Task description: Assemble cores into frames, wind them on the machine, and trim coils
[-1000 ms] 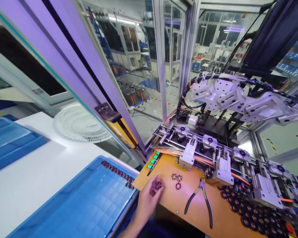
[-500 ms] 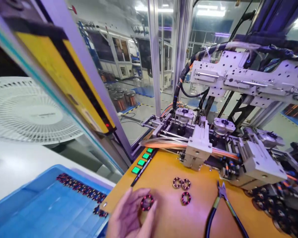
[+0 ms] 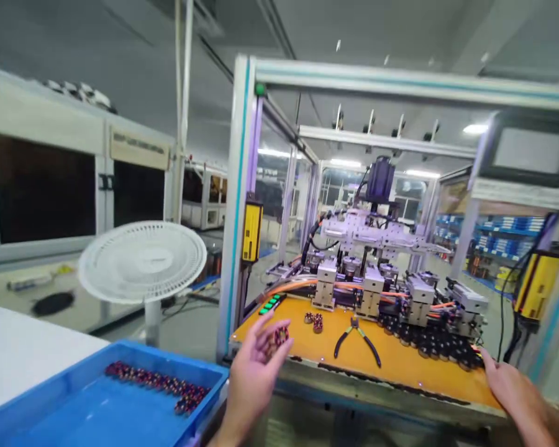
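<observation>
My left hand (image 3: 257, 360) holds a small ring-shaped coil part (image 3: 281, 336) between thumb and fingers, above the left part of the orange tabletop (image 3: 400, 363). A few similar ring parts (image 3: 317, 323) sit on the tabletop to its right. Pliers (image 3: 355, 338) with black handles lie spread near the middle. At the right edge, my right hand (image 3: 505, 375) reaches in, its fingertips at a cluster of dark round parts (image 3: 440, 347); its fingers are blurred and partly hidden, so a grip cannot be made out.
At the lower left is a blue tray (image 3: 168, 351) with rows of ring parts. Behind the tabletop stands a machine with metal blocks (image 3: 325, 282). A white fan (image 3: 144, 261) and an upright frame post (image 3: 235, 205) are on the left. Green buttons (image 3: 271, 304) line the left edge.
The view has pulled back and tilted up, showing the whole machine frame. My right hand has come into view at the right. The ring part is still in my left hand.
</observation>
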### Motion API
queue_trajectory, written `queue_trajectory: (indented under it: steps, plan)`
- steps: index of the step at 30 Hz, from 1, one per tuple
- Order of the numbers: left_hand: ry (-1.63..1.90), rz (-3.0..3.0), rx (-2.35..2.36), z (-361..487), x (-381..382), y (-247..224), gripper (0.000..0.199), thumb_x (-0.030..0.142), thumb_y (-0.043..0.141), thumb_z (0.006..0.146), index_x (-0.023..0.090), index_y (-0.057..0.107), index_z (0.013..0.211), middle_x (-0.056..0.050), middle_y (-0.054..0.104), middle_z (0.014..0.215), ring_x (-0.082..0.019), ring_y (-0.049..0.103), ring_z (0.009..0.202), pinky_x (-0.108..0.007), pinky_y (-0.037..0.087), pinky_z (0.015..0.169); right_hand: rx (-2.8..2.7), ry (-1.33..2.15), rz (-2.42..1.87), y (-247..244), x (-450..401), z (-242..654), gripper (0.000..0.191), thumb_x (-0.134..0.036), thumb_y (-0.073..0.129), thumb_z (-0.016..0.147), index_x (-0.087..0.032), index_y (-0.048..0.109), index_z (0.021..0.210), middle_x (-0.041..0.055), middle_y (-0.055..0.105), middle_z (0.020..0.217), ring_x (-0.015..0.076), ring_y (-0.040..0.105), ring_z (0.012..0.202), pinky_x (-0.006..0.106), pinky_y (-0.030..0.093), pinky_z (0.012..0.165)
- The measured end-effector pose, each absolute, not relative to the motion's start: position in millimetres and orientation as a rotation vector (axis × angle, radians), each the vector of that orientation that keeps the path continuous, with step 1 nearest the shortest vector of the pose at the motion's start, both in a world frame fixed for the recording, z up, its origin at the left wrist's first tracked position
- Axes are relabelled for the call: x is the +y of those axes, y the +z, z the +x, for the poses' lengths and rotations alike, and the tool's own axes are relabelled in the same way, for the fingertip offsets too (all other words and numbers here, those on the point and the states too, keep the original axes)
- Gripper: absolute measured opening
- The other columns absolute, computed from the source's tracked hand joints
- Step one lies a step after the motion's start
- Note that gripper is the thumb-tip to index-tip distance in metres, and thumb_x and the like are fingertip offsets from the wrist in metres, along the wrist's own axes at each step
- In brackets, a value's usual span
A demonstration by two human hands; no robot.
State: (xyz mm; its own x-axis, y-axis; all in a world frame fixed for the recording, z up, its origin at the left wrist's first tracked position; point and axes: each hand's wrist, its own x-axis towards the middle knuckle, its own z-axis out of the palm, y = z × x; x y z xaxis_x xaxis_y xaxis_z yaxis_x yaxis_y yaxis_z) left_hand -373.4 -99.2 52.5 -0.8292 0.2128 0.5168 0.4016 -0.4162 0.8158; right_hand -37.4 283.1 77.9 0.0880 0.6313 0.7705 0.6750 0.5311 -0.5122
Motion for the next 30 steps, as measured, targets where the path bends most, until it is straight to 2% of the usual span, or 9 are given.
queue_trajectory:
  steps: [4,7,9,11,15,18,21,24,30]
  plan:
    - [-2.233,-1.095,-1.637,-315,-142,44,0.05,0.028,0.074,0.078,0.02,0.054,0.123,-0.009,0.073,0.105,-0.021,0.073,0.095,-0.033,0.062,0.085,-1.596,0.077,-1.122,91,242,-43,0.048,-0.065,0.05,0.07,-0.023,0.073,0.068,0.0242,0.067,0.067,0.0426,0.068,0.065,0.056,0.05,0.057]
    - [-2.163,-1.203,-1.602,-270,-165,42,0.056,0.017,0.073,0.079,0.025,0.051,0.13,-0.004,0.07,0.103,-0.015,0.072,0.087,-0.026,0.062,0.08,-1.742,0.141,-1.029,91,192,-54,0.062,-0.061,0.043,0.079,-0.008,0.072,0.092,0.028,0.071,0.086,0.0397,0.069,0.084,0.057,0.052,0.079]
    - [-2.141,-1.278,-1.576,-249,-173,42,0.063,0.01,0.072,0.079,0.028,0.048,0.134,-0.001,0.068,0.1,-0.012,0.071,0.085,-0.023,0.061,0.079,-1.926,0.222,-0.844,94,139,-64,0.056,-0.056,0.047,0.084,-0.011,0.067,0.112,0.0197,0.072,0.103,0.0286,0.07,0.089,0.044,0.055,0.085]
    - [-2.116,-1.348,-1.533,-233,-179,39,0.07,0.004,0.071,0.078,0.03,0.044,0.138,-0.001,0.069,0.102,-0.012,0.07,0.088,-0.023,0.06,0.081,-2.137,0.308,-0.551,102,75,-69,0.042,-0.05,0.059,0.085,-0.023,0.065,0.116,0.0083,0.069,0.118,0.02,0.069,0.095,0.032,0.056,0.086]
    - [-2.072,-1.42,-1.466,-208,-191,28,0.078,-0.001,0.069,0.078,0.029,0.04,0.143,-0.005,0.07,0.111,-0.013,0.07,0.093,-0.024,0.06,0.083,-2.38,0.32,0.418,115,-33,-69,0.032,-0.019,0.061,0.092,-0.014,0.058,0.123,0.0159,0.063,0.129,0.0222,0.061,0.116,0.033,0.053,0.094]
    - [-2.08,-1.423,-1.462,-196,-199,20,0.079,-0.002,0.069,0.077,0.028,0.039,0.144,-0.007,0.071,0.113,-0.013,0.07,0.093,-0.023,0.06,0.083,-2.508,0.352,0.472,106,-60,-70,0.021,-0.012,0.055,0.093,-0.011,0.062,0.113,0.012,0.071,0.1,0.02,0.067,0.089,0.031,0.054,0.077]
    - [-2.101,-1.372,-1.502,-194,-203,14,0.08,-0.002,0.072,0.075,0.027,0.04,0.143,-0.006,0.071,0.11,-0.013,0.07,0.093,-0.022,0.059,0.083,-2.646,0.481,0.442,92,-57,-72,0.014,-0.013,0.053,0.095,-0.015,0.067,0.095,0.0023,0.064,0.069,0.0149,0.058,0.059,0.028,0.045,0.054]
    - [-2.134,-1.337,-1.57,-199,-203,8,0.082,-0.001,0.075,0.073,0.027,0.041,0.143,-0.004,0.071,0.106,-0.013,0.07,0.091,-0.022,0.059,0.084,-2.67,0.535,0.461,81,-49,-75,0.014,-0.014,0.053,0.095,-0.015,0.066,0.092,0.0008,0.062,0.066,0.0138,0.056,0.055,0.028,0.041,0.051]
    - [-2.184,-1.286,-1.657,-210,-194,4,0.086,0.001,0.08,0.069,0.028,0.043,0.141,-0.002,0.069,0.102,-0.012,0.068,0.089,-0.023,0.058,0.084,-2.539,0.442,0.453,71,-43,-75,0.017,-0.007,0.05,0.093,-0.013,0.064,0.101,0.0034,0.068,0.073,0.0127,0.062,0.06,0.025,0.05,0.058]
